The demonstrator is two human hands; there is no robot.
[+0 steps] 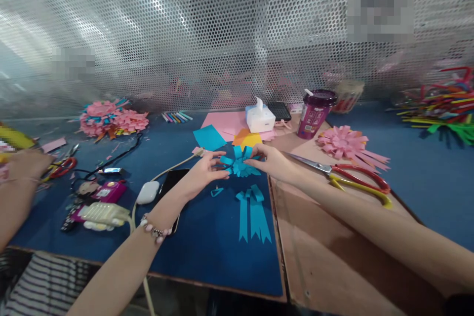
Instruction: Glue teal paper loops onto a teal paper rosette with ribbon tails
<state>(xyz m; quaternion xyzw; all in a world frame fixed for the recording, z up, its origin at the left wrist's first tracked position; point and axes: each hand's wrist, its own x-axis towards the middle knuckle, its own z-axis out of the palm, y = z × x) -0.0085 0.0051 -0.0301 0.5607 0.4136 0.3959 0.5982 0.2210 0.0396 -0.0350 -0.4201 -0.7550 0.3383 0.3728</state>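
Observation:
A blue paper flower (242, 167) with looped petals lies between my two hands. At its left edge, my left hand (207, 170) has thumb and fingers around the petals. From the right, my right hand (272, 162) pinches a petal between thumb and forefinger; the exact contact is partly hidden. Below the flower are notched blue paper ribbons (255, 215) with looped tops. A small blue paper loop (217, 191) sits left of them. Behind my hands are a blue paper square (209, 137) and an orange paper sheet (246, 138).
Red-and-yellow-handled scissors (355, 180) lie right, near a pink paper flower (344, 143) and a purple cup (314, 113). A tissue pack (260, 117) stands behind. A phone (172, 185) and white earbud case (148, 192) lie left, beyond them another person's hand (29, 163).

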